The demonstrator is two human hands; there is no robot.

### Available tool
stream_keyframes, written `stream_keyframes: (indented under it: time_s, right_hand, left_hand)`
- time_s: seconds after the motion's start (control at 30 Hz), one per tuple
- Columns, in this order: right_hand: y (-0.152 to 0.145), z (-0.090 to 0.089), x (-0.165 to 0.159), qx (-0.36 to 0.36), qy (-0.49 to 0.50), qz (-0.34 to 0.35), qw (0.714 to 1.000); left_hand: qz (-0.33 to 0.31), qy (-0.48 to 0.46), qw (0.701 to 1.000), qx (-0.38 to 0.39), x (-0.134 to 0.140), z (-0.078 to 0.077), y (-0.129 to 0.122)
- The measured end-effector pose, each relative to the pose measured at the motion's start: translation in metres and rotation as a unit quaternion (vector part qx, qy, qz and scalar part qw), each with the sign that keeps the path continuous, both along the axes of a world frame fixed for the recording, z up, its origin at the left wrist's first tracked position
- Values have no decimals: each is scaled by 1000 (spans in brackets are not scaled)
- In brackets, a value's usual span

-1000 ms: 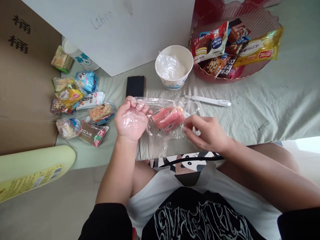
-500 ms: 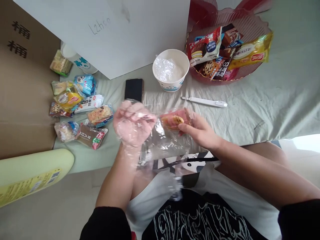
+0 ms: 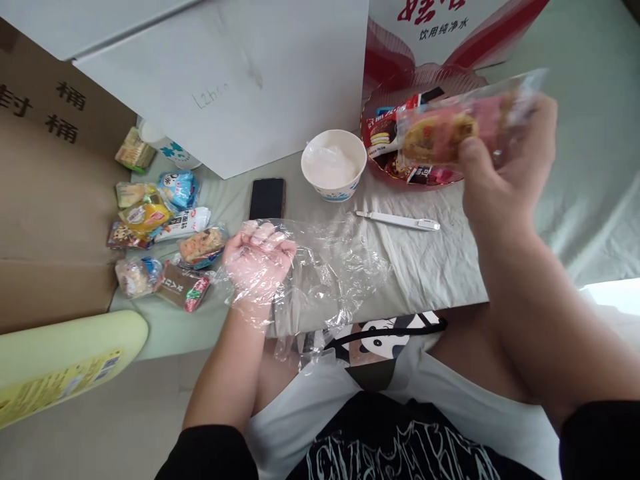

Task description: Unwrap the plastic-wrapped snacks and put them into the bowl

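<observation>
My left hand (image 3: pixel 260 260) is palm up, fingers curled in, covered by a thin clear plastic bag (image 3: pixel 335 267). The bag's loose part spreads to the right over the cloth and hangs past the front edge. Raised over the right side, my right hand (image 3: pixel 515 160) grips a packaged snack (image 3: pixel 440 137) in a pink and clear wrapper with a golden-brown baked piece pictured or showing; blur hides which. Behind the snack stands a pink ribbed bowl (image 3: pixel 383 175), partly hidden, holding several wrapped snacks such as a red packet (image 3: pixel 383 137).
A paper tub (image 3: pixel 334 190) with clear plastic inside, a phone (image 3: pixel 267 197) and a white utility knife (image 3: pixel 400 220) lie ahead. At left are several wrapped snacks (image 3: pixel 175 227) and a paper cup (image 3: pixel 177 155). White box (image 3: pixel 280 87) and cardboard box (image 3: pixel 55 200) stand behind and left.
My right hand has moved up and to the right with the snack, away from the plastic bag. The bag now lies spread out to the right of my left hand, which stays nearly in place.
</observation>
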State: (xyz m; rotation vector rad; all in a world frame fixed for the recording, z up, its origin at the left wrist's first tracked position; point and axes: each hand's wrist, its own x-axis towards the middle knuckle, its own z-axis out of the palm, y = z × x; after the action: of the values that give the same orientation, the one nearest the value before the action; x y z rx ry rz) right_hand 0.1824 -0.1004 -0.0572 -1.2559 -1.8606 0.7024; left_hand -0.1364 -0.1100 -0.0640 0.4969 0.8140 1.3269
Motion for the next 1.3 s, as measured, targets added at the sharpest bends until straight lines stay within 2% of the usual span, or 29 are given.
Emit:
stream_keyframes:
  time_s: [0.07, 0.13, 0.2, 0.27, 0.33, 0.37, 0.43, 0.5, 0.53, 0.6, 0.63, 0.7, 0.73, 0.8, 0.9, 1.0, 1.07, 1.13, 1.2, 1.3]
  right_hand:
    - [2, 3, 11, 28, -33, -10, 999]
    - [2, 2, 19, 69, -66, -57, 994]
    - [3, -1, 21, 112, -99, -171, 974]
    - [6, -5, 21, 121, -128, -289, 941]
    - [7, -8, 20, 110, -159, -333, 923]
    - [5, -8, 19, 114, -172, -325, 923]
    - [-3, -6, 13, 175, -163, -280, 930]
    - [-15, -4, -1, 235, -98, -193, 948]
    - [-22, -5, -11, 233, -61, -124, 963]
    - [-35, -10, -34, 178, -24, 37, 983]
    - [-39, -15, -45, 153, -24, 99, 983]
    - [-43, -25, -63, 98, -13, 167, 981]
    - [-43, -29, -69, 62, 6, 174, 983]
    - [-40, -33, -74, -36, 72, 148, 986]
    - [-34, -31, -71, -136, 170, 29, 976]
    - [-30, -29, -65, -133, 203, -100, 965]
    - [-29, -31, -62, -116, 195, -158, 961]
    - [-28, -34, -62, -102, 181, -187, 960]
    - [-28, -35, -62, -104, 173, -189, 961]
    - [-28, -32, -62, -108, 167, -197, 960]
  left_hand:
    - [2, 30, 1000, -3, 2, -2, 4]
    - [3, 37, 999, -11, 3, -3, 7]
    - [0, 38, 999, -15, 4, -2, 7]
    - [-5, 46, 999, -19, 6, -1, 6]
    - [-19, 53, 998, -27, 6, 1, 3]
    - [-33, 52, 998, -31, 6, 1, 1]
    - [-62, 46, 996, -41, 5, 1, -2]
    - [-86, 45, 994, -55, 3, -1, -5]
    - [-96, 46, 992, -62, 2, -3, -7]
    - [-118, 44, 989, -72, 1, -7, -9]
    - [-133, 38, 988, -73, 0, -9, -10]
    - [-167, 14, 984, -67, 0, -12, -9]
    - [-181, 4, 982, -62, 0, -13, -8]
    - [-191, -1, 980, -63, -2, -12, -4]
    - [-158, 46, 982, -92, -9, -6, 4]
    - [-141, 100, 981, -84, -17, 0, 7]
    - [-180, 112, 976, -53, -21, 1, 4]
    - [-240, 120, 962, -40, -21, -2, 0]
    - [-275, 152, 948, -53, -18, -5, -3]
    - [-255, 186, 945, -84, -14, -8, -1]
